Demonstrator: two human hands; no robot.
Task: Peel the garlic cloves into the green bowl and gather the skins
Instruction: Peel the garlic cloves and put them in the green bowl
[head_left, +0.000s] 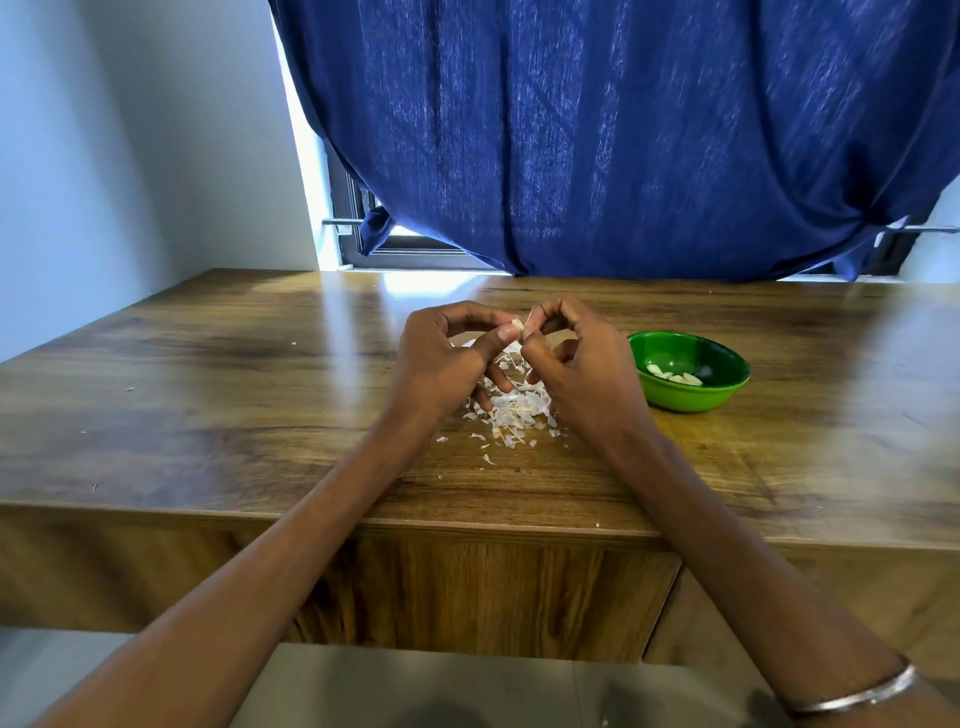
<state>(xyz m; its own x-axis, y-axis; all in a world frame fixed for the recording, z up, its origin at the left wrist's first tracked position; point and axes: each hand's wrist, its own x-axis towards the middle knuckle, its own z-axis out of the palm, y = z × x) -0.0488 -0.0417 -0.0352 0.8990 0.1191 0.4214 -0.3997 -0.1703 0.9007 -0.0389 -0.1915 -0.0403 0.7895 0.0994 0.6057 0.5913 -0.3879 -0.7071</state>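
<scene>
Garlic clove (517, 326) is held up just above the counter (208, 395), pinched between both hands right over the middle of the skin pile. The left hand (441, 358) has its thumb and forefinger closed on the clove from the 9 o'clock side, so that grip is narrow and holding the clove. The right hand (576, 364) comes in from 3 o'clock with its fingers curled, fingertips (535, 319) nipping at the clove's edge, maybe at a bit of skin, hard to tell which since it's so small. The other fingers of both hands are loosely curled below.

Directly under the hands sits the pile of skins (511, 410), white papery flakes heaped together, with looser bits scattered toward 6 o'clock and a few stray specks well off at 9 o'clock on the wood.

The green bowl (688, 371) is at 3 o'clock from the pile, just beside the right hand but not touching it. Inside are a few peeled cloves (675, 375) lying along the bottom.

There's a silver bangle (857, 693) on the right forearm. Past the far counter edge at 12 o'clock hangs a dark blue curtain (597, 130) over a window, with a pale wall (130, 130) at about 10 o'clock.
</scene>
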